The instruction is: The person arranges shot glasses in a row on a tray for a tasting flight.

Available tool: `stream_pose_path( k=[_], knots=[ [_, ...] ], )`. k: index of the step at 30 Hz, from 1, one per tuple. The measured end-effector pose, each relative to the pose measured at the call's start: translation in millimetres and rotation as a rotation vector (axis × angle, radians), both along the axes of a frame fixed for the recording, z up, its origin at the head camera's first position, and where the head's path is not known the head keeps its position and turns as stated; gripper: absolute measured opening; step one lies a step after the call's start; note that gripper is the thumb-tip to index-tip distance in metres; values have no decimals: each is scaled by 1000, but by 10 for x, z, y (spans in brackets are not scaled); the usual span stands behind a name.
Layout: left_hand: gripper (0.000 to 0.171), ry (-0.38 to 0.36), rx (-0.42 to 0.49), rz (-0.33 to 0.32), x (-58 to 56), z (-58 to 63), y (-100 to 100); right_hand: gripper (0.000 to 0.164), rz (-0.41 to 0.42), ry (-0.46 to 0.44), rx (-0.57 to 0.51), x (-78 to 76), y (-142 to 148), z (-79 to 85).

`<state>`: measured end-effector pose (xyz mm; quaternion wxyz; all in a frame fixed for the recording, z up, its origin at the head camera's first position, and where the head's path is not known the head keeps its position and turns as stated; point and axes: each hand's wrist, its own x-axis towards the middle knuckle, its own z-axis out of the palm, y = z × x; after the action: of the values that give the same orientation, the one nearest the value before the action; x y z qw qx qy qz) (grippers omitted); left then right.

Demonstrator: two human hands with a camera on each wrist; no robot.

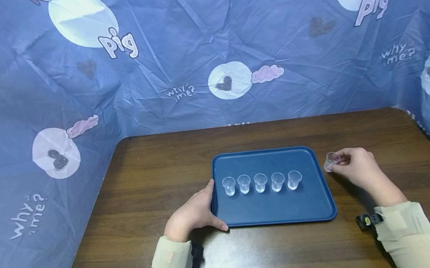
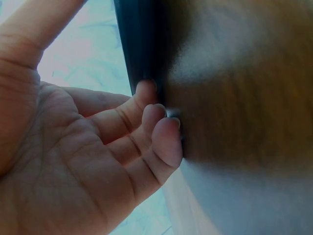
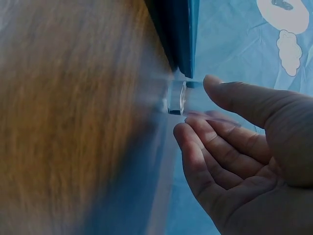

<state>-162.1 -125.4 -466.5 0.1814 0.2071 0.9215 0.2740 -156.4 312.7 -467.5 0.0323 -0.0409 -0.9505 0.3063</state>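
A blue rectangular tray [image 1: 268, 211] lies on the table, with several small clear shot glasses [image 1: 261, 182] standing upright in one row across its middle. My left hand [image 1: 193, 213] rests against the tray's left side, thumb near the front corner and fingers along the edge. In the left wrist view the left fingers [image 2: 164, 142] are loosely bent beside the tray's dark edge. To the right of the tray, my right hand [image 1: 360, 170] pinches another clear shot glass [image 1: 332, 161] between thumb and fingers. The right wrist view shows this glass's thick base [image 3: 176, 98] at the wooden surface.
Brown wooden table [image 1: 154, 171] surrounds the tray on all sides. A blue printed cloth [image 1: 184, 41] hangs behind the table and along both sides. A small black device [image 1: 367, 221] sits on the right wrist.
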Motion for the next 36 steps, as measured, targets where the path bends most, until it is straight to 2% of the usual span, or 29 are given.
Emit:
stream_pose_path(
  k=[8, 13, 20, 26, 36],
  knots=[
    [137, -1, 6, 1, 9, 11, -4, 36, 24, 36, -18, 115, -100, 107],
    [137, 8, 7, -1, 6, 2, -6, 32, 87, 73, -51, 160, -239, 135],
    [137, 3, 16, -2, 3, 4, -1, 27, 162, 11, -84, 190, -418, 86],
    [138, -2, 22, 1, 1, 19, 4, 27, 180, -27, -71, 190, -478, 74],
    [138, -18, 12, 9, 3, 9, 4, 27, 190, -27, -64, 188, -511, 67]
  ],
)
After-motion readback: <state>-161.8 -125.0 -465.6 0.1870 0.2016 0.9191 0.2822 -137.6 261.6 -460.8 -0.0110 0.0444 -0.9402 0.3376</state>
